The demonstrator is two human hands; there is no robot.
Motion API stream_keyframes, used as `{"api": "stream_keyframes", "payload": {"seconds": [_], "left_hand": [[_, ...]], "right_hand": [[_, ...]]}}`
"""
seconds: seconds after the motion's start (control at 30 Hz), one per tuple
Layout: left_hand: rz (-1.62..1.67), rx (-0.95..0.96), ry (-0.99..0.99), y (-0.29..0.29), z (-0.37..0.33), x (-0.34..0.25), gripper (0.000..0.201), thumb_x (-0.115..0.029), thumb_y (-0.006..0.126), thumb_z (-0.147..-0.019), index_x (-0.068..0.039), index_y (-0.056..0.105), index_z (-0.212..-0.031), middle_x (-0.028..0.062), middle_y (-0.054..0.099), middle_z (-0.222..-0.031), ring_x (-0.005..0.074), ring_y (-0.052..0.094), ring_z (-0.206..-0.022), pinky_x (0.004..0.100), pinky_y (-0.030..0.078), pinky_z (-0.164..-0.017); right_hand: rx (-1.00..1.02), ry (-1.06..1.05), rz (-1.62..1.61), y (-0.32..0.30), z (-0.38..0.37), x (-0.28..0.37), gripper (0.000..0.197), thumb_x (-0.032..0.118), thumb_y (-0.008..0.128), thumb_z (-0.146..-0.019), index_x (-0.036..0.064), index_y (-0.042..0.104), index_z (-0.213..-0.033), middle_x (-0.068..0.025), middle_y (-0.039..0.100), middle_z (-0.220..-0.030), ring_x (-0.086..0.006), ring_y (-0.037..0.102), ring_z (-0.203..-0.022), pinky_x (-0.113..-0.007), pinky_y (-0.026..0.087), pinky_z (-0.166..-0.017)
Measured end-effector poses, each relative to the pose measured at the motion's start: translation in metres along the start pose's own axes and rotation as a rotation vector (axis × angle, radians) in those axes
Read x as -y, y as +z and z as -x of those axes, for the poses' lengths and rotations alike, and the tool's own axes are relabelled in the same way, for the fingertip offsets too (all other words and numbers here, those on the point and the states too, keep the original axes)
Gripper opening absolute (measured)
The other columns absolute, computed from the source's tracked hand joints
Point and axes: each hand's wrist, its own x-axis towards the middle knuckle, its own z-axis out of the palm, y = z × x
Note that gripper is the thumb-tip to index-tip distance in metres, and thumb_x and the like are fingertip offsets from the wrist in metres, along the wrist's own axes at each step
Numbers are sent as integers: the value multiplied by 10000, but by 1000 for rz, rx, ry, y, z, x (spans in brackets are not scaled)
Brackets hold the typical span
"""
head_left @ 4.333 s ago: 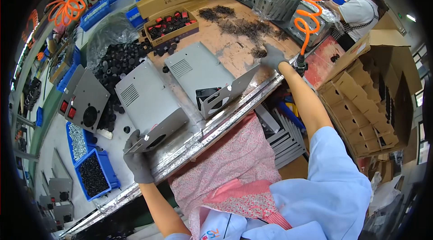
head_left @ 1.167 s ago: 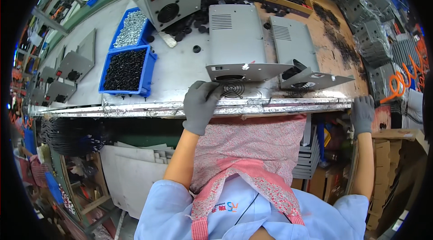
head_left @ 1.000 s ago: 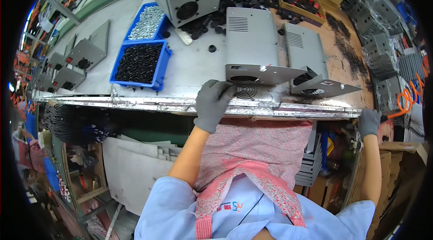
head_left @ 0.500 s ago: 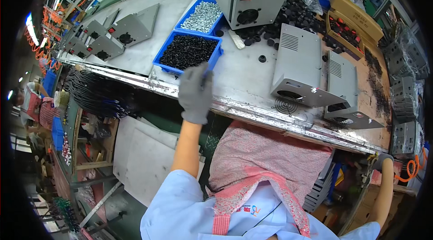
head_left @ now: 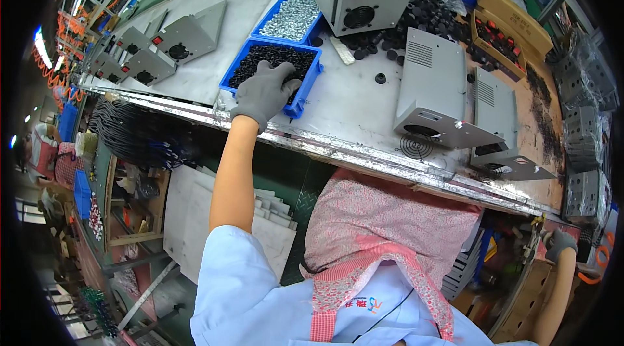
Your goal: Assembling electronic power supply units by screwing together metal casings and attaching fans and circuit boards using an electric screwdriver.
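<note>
My left hand (head_left: 265,91), in a grey glove, reaches over the near blue bin (head_left: 305,98) of small black screws (head_left: 265,55). Its fingers are bent and apart, with the thumb to the right, and the fingertips are at the screws. I see nothing held in it. At the far right, beyond the table's corner, my gloved right hand (head_left: 561,244) is low with its fingers curled. What it grips is too small and dark to make out. Behind the black screws stands another blue bin (head_left: 290,18) of silver screws.
Bent grey metal housings (head_left: 429,79) with vents and round fan openings stand on the right. A housing with red switches (head_left: 364,5) stands behind, beside black round caps (head_left: 432,18). A wire fan guard (head_left: 416,147) lies near the front edge. An orange coiled hose (head_left: 601,261) hangs right.
My left hand has moved forward and left, from the front of the near bin to over the black screws. My right hand has shifted slightly lower.
</note>
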Motion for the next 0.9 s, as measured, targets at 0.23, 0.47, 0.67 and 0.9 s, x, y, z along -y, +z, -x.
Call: {"api": "stream_keyframes", "payload": {"seconds": [0.23, 0.47, 0.67, 0.9], "left_hand": [[-93, -149, -31, 16, -9, -13, 320, -456, 446, -927, -155, 544, -973, 160, 600, -953, 376, 629, -833, 490, 488, -665], [811, -32, -151, 21, -23, 28, 319, -401, 447, -952, -100, 547, -916, 91, 592, -735, 267, 608, -667, 371, 464, -522], [2191, 263, -363, 13, -29, 62, 287, -323, 429, -984, -52, 526, -984, 59, 548, -800, 137, 500, -644, 179, 369, -422], [2092, 53, -356, 14, -15, 40, 289, -157, 480, -960, 21, 503, -1187, 109, 591, -993, 174, 605, -829, 201, 483, -564]], "right_hand": [[-120, -503, -531, -34, 96, 85, 746, 224, 785, -615, 109, 482, -1286, -155, 630, -989, -341, 608, -964, -407, 485, -836], [-241, -872, -725, -52, 119, 197, 676, 263, 773, -647, 136, 510, -1256, -143, 612, -952, -345, 610, -887, -394, 495, -767], [-176, -914, -1087, -32, 108, 240, 698, 219, 780, -670, 95, 482, -1289, -170, 618, -1036, -325, 618, -938, -370, 484, -809], [-11, -887, -1409, -33, 107, 261, 749, 138, 780, -676, -18, 428, -1318, -133, 559, -1193, -205, 561, -1064, -313, 441, -912]]}}
